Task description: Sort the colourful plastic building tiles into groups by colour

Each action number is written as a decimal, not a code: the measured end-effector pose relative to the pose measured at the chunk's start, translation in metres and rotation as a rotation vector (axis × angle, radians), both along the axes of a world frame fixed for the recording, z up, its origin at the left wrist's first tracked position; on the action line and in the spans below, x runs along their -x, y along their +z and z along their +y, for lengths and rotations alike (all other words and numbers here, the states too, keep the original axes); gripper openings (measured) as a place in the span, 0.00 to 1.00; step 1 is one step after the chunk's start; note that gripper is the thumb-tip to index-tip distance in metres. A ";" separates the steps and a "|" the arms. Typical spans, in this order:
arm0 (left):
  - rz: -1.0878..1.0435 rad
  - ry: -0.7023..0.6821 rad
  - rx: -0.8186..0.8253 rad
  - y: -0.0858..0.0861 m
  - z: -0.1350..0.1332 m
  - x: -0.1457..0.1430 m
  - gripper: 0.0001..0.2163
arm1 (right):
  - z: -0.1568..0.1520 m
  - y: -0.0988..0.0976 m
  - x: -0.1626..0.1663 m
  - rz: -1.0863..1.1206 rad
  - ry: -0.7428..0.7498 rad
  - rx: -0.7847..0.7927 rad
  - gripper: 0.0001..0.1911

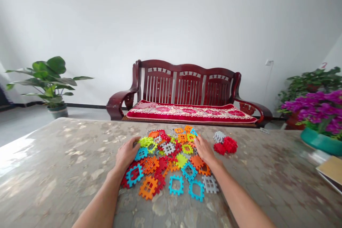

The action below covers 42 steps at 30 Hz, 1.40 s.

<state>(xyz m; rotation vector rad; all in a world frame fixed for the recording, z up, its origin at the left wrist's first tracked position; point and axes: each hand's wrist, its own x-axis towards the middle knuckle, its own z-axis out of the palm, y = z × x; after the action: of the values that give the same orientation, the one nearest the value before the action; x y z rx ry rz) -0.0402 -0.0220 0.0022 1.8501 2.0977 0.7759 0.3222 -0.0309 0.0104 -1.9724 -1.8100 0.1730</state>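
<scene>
A heap of flat plastic interlocking puzzle tiles with notched edges, in red, orange, blue, lime and grey, lies spread on the table. My left hand rests against the heap's left side, thumb and fingers apart, by a lime tile and a blue tile. On the right side my right hand touches the heap's edge with fingers stretched forward, below a small blue tile. Neither hand visibly grips a tile. Nearer to me lie a blue window-frame tile, an orange tile and a grey tile.
Right of the heap sit a red tile stack and a grey tile stack. The patterned table also bears a teal flower pot and a tan box-like item at far right. Beyond stands a wooden bench.
</scene>
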 end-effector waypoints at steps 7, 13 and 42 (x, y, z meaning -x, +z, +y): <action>-0.012 0.000 -0.012 0.005 -0.004 -0.004 0.19 | -0.051 0.015 0.038 0.085 0.273 -0.265 0.17; 0.035 -0.001 0.004 0.010 -0.007 -0.006 0.17 | -0.080 0.029 0.093 0.072 0.600 -0.234 0.21; 0.052 -0.005 -0.004 0.006 -0.004 -0.002 0.17 | -0.042 0.021 -0.022 0.425 0.084 -0.243 0.24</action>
<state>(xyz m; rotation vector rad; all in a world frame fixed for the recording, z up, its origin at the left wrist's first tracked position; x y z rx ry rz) -0.0379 -0.0257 0.0083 1.8966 2.1234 0.7391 0.3440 -0.0730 0.0310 -1.5532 -1.5543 0.3522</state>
